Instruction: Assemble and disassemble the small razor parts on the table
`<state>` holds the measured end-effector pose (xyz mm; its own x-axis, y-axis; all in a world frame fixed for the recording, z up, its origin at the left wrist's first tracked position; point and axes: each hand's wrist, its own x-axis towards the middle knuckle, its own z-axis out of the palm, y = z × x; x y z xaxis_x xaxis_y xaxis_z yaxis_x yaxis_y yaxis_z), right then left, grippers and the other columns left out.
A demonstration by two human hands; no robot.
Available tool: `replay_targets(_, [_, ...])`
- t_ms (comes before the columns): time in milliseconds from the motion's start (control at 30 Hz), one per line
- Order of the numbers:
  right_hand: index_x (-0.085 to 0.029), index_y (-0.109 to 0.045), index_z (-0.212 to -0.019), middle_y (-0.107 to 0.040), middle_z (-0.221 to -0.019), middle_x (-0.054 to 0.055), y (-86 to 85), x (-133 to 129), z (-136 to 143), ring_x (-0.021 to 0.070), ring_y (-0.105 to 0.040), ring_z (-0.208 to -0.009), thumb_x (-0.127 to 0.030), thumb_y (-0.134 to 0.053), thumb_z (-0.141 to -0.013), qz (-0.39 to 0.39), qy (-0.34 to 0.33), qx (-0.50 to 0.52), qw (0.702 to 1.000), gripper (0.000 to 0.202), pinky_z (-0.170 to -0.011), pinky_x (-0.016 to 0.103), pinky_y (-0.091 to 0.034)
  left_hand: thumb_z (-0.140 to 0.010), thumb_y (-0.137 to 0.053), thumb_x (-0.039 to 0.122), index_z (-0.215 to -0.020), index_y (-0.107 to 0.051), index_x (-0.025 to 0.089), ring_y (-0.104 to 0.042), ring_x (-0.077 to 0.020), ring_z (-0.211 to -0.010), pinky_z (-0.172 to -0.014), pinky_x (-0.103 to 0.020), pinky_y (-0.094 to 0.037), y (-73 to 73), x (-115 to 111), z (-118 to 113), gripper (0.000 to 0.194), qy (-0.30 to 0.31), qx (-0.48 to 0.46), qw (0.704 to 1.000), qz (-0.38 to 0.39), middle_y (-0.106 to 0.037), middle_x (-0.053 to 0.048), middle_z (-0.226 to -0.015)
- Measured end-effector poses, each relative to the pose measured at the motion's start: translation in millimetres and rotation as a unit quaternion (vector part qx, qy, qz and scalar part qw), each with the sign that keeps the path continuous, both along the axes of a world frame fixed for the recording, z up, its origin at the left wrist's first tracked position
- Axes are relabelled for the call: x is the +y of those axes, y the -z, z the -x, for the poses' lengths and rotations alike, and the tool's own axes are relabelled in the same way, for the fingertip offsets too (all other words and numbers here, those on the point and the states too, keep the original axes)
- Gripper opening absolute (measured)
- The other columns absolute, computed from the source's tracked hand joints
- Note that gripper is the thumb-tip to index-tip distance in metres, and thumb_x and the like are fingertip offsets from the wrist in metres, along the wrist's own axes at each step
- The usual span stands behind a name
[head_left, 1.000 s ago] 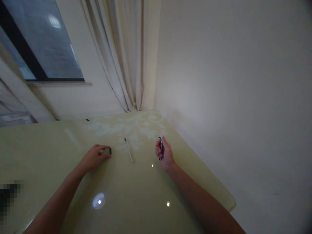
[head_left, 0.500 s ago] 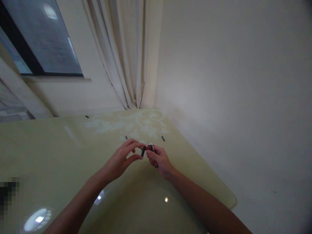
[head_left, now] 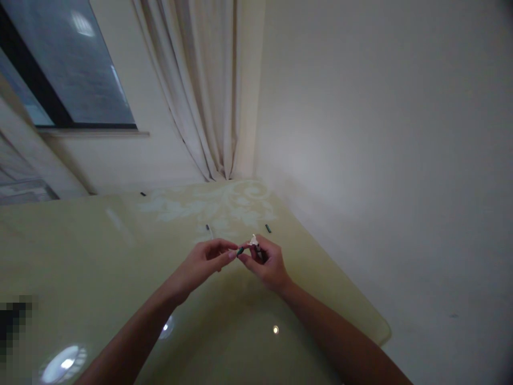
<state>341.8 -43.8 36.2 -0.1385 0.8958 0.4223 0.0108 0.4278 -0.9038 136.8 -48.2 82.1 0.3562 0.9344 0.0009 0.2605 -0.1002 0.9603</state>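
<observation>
Above the table, my left hand (head_left: 208,261) pinches a small dark green stick-like piece (head_left: 240,251) between thumb and fingers. My right hand (head_left: 270,264) is close beside it, its thumb tip at the other end of that piece. A small crumpled white piece (head_left: 254,240) with something dark below it shows in the curled fingers of my right hand. What these two are is too small to tell. Beyond my hands lie a short dark green strip (head_left: 268,228) and a small dark piece (head_left: 208,227) with a thin white strand beside it.
A glossy pale green table (head_left: 100,256) with a leaf pattern stands in the room's corner. Another small dark piece (head_left: 143,194) lies near its far edge. Behind are a curtain (head_left: 200,96), a window (head_left: 100,69) and, on the right, a bare wall (head_left: 380,133).
The green piece has turned from near upright to slanted, and my hands have come together on it. The fingers of my left hand have closed more. More of the white piece shows.
</observation>
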Motion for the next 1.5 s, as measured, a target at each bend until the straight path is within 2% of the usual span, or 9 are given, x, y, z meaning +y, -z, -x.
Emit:
replay_targets(100, [-0.021, -0.079, -0.094, -0.050, -0.072, 0.000, -3.6, -3, -2, 0.0127, -0.042, -0.058, -0.035, -0.083, -0.082, -0.087, 0.015, -0.057, 0.994, 0.019, -0.049, 0.024, -0.033, -0.084, -0.070, 0.058, -0.105, -0.080, 0.020, -0.059, -0.0170, -0.073, -0.062, -0.027, -0.043, -0.8, -3, -5, 0.044, 0.002, 0.006, 1.000, 0.029, -0.074, -0.006, -0.087])
replay_targets(167, [-0.022, -0.079, -0.097, -0.053, -0.076, 0.002, -4.5, -5, -2, 0.0136, -0.046, -0.060, -0.034, -0.078, -0.086, -0.110, 0.010, -0.076, 0.991, 0.016, -0.049, 0.024, -0.035, -0.083, -0.072, 0.056, -0.103, -0.080, 0.020, -0.060, -0.0174, -0.075, -0.064, -0.027, -0.044, 1.4, -3, -8, 0.042, 0.002, 0.001, 1.000, 0.029, -0.074, -0.006, -0.087])
replay_targets(267, [-0.022, -0.077, -0.103, -0.055, -0.082, 0.003, -6.5, -6, -3, 0.0144, -0.048, -0.063, -0.037, -0.074, -0.090, -0.097, -0.006, -0.083, 0.992, 0.021, -0.051, 0.024, -0.037, -0.080, -0.077, 0.053, -0.107, -0.079, 0.020, -0.059, -0.0170, -0.075, -0.067, -0.028, -0.046, 5.6, -2, -7, 0.043, -0.003, -0.017, 1.000, 0.010, -0.071, -0.005, -0.084])
replay_targets(367, [-0.022, -0.074, -0.108, -0.055, -0.084, 0.003, -10.0, -6, -5, 0.0161, -0.049, -0.068, -0.045, -0.064, -0.096, -0.080, -0.030, -0.049, 0.995, 0.028, -0.061, 0.027, -0.041, -0.075, -0.082, 0.048, -0.115, -0.077, 0.022, -0.055, -0.0136, -0.070, -0.066, -0.027, -0.047, 6.4, 0, -3, 0.048, -0.030, -0.044, 0.998, -0.015, -0.066, -0.003, -0.087])
replay_targets(500, [-0.021, -0.076, -0.101, -0.053, -0.076, 0.002, -11.5, -6, -7, 0.0170, -0.049, -0.068, -0.047, -0.049, -0.104, -0.047, -0.071, -0.033, 0.996, 0.037, -0.066, 0.029, -0.039, -0.073, -0.083, 0.041, -0.116, -0.076, 0.024, -0.054, -0.0129, -0.072, -0.069, -0.027, -0.047, 3.9, 0, 0, 0.047, -0.041, -0.082, 0.996, -0.021, -0.066, -0.002, -0.089])
replay_targets(733, [-0.021, -0.066, -0.072, -0.050, -0.069, 0.001, -11.3, -7, -2, 0.0175, -0.047, -0.067, -0.052, -0.051, -0.103, -0.036, -0.087, -0.052, 0.994, 0.046, -0.066, 0.030, -0.036, -0.076, -0.081, 0.039, -0.119, -0.073, 0.023, -0.056, -0.0149, -0.076, -0.073, -0.029, -0.049, 4.4, -2, -1, 0.047, -0.020, -0.101, 0.995, -0.015, -0.067, -0.003, -0.090])
replay_targets(1167, [-0.020, -0.060, -0.073, -0.048, -0.071, 0.000, -12.9, -8, -1, 0.0165, -0.046, -0.067, -0.047, -0.049, -0.105, -0.044, -0.099, -0.061, 0.992, 0.043, -0.066, 0.030, -0.035, -0.072, -0.086, 0.034, -0.115, -0.077, 0.024, -0.053, -0.0120, -0.071, -0.067, -0.026, -0.046, 2.9, -1, 2, 0.045, -0.036, -0.104, 0.994, -0.018, -0.064, -0.001, -0.089])
replay_targets(1367, [-0.021, -0.059, -0.073, -0.047, -0.068, 0.000, -12.1, -9, -2, 0.0162, -0.044, -0.065, -0.051, -0.049, -0.105, -0.010, -0.109, -0.037, 0.993, 0.045, -0.063, 0.029, -0.033, -0.072, -0.086, 0.035, -0.115, -0.077, 0.023, -0.054, -0.0124, -0.072, -0.068, -0.026, -0.047, 2.9, 0, 2, 0.046, -0.021, -0.109, 0.994, -0.013, -0.064, -0.001, -0.086])
replay_targets(1500, [-0.020, -0.057, -0.071, -0.048, -0.069, 0.000, -13.2, -8, -3, 0.0157, -0.045, -0.065, -0.047, -0.049, -0.106, -0.032, -0.104, -0.049, 0.993, 0.045, -0.065, 0.030, -0.034, -0.071, -0.087, 0.033, -0.113, -0.077, 0.023, -0.051, -0.0103, -0.068, -0.065, -0.024, -0.045, 1.1, -1, 1, 0.045, -0.024, -0.116, 0.993, -0.014, -0.063, 0.000, -0.085])
